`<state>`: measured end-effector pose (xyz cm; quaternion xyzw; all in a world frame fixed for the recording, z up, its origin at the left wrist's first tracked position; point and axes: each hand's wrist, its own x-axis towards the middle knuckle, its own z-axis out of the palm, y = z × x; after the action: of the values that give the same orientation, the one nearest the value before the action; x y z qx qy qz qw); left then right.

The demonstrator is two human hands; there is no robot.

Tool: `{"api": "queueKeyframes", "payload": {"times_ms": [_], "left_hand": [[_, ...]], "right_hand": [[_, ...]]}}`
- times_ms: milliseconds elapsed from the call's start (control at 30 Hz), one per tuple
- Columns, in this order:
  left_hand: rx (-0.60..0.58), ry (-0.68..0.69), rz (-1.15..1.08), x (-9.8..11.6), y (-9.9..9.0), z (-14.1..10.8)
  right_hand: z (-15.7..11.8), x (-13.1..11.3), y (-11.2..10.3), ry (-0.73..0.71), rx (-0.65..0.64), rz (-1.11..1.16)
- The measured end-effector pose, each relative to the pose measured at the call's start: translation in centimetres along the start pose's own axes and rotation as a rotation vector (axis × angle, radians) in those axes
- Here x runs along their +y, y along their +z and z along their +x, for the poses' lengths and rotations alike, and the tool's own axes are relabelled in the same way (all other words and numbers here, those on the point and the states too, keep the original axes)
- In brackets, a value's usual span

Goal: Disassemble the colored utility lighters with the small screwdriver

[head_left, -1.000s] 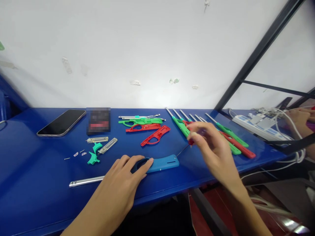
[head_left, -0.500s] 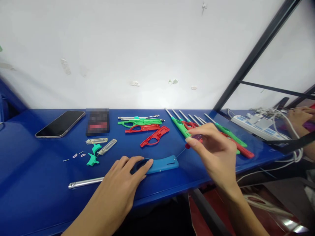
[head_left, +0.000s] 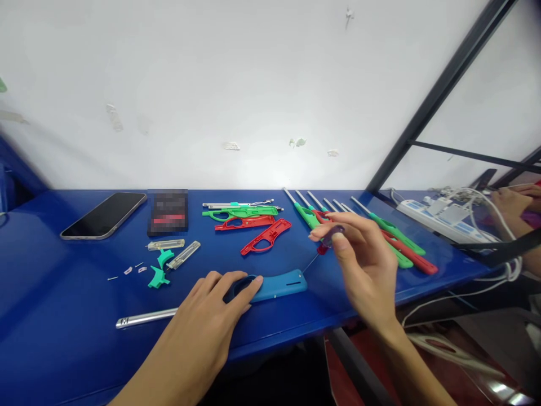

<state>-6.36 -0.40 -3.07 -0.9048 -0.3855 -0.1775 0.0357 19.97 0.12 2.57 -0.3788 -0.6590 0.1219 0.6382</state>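
A blue gas lighter [head_left: 281, 285] lies flat near the table's front edge, its silver tube pointing left. My left hand [head_left: 215, 310] is closed over the middle of it, thumb and fingers about the trigger loop, and covers part of the body and tube. Between the fingers and thumb of my right hand [head_left: 366, 254] is a small screwdriver [head_left: 327, 241] with a dark red and purple handle. Its thin shaft slants down left to the right end of the blue lighter. Whether the tip sits in a screw is too small to tell.
Red and green casing halves [head_left: 266, 237] lie behind. Clear fuel tanks [head_left: 183, 255], teal triggers [head_left: 159, 277] and tiny metal parts are at left, near a phone [head_left: 103, 215] and a dark box [head_left: 168, 197]. Several lighters [head_left: 397, 234] and a power strip [head_left: 443, 217] lie right. Another person's hands [head_left: 513, 200] show far right.
My right hand has shifted its fingers on the screwdriver handle, opening its grip so more of the handle shows. My left hand and the blue lighter have stayed in place.
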Motion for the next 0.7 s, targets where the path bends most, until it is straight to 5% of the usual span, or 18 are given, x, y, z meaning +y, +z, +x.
{"api": "queueKeyframes", "payload": {"times_ms": [267,700], "left_hand": [[-0.008,-0.006,0.007,-0.12,0.37,-0.09],[0.063,0.014,0.004,-0.49,0.69,-0.36]], "right_hand": [[0.09,0.74,0.20,-0.010,0.111,0.008],[-0.09,0.42,0.35,0.059,0.065,-0.031]]}}
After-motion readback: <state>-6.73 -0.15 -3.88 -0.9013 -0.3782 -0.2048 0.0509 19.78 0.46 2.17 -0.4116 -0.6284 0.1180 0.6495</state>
